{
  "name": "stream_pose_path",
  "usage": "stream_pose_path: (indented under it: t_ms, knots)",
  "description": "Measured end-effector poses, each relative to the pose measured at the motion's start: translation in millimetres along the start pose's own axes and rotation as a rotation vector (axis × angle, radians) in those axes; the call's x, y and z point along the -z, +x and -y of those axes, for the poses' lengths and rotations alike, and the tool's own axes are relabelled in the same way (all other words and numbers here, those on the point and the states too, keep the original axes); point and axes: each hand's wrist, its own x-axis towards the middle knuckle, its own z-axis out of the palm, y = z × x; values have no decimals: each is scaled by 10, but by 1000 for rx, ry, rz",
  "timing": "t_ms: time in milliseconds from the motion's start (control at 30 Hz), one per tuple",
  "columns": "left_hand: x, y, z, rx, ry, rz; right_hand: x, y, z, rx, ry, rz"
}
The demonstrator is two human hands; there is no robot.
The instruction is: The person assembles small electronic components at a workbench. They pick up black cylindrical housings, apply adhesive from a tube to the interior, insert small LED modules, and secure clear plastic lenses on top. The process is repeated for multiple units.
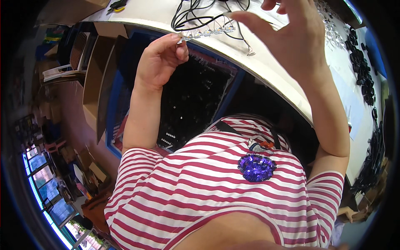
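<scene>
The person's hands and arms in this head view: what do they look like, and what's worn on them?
No glove or ring shows on the left hand or the right hand, which is partly cut off. No watch shows either. Short sleeves with dark red and white stripes leave the forearms bare.

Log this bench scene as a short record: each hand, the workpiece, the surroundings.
Left hand: pinching one end of the strip
Right hand: raised, thumb by the black wires; fingers partly cut off, grip unclear
Workpiece: strip of small clear pieces, held near the table's edge
Surface: white table
Far left: yellow-and-black hand tool
Far right: bundled black cables
</scene>
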Motion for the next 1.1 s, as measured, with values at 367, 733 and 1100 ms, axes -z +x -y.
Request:
stream_pose_path:
  t_ms: [367, 733, 1100]
  knots:
    - [-40, 69, -92, 34, -35, 89, 222, 114, 83, -16, 59, 321]
    - [-331, 98, -128, -821, 1039, -360, -184, -148, -238, -201, 144, 407]
    - [-522, 307, -79, -660, 1015, -195, -289, -287, -418, -593, 730, 354]
